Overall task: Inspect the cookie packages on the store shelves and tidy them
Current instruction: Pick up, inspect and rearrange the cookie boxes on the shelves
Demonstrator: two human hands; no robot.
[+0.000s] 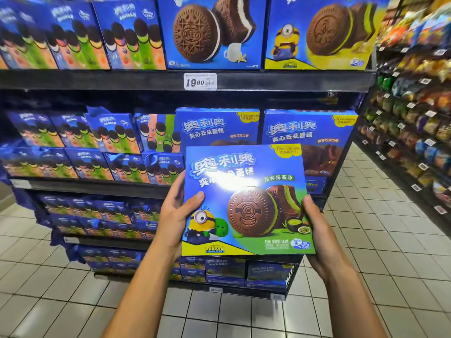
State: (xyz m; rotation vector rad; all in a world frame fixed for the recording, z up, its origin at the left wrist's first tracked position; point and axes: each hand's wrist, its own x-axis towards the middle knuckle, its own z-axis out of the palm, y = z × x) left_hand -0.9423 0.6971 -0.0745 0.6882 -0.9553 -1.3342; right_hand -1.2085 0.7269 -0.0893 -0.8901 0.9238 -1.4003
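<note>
Blue cookie box (246, 201) between both hands

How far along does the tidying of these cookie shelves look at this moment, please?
Done: the large boxes on the top shelf stand upright and face forward. In hand: the left hand and right hand hold a blue matcha cookie box by its sides, front up, off the shelf. Left: shelving that box, and straightening the smaller boxes leaning unevenly on the middle shelf.

Two forearms enter from the lower edge, both bare to the frame edge: no sleeves, watch, bracelet or gloves visible. Left hand (177, 215) and right hand (317, 230) carry no rings; nails short, unpainted.
</note>
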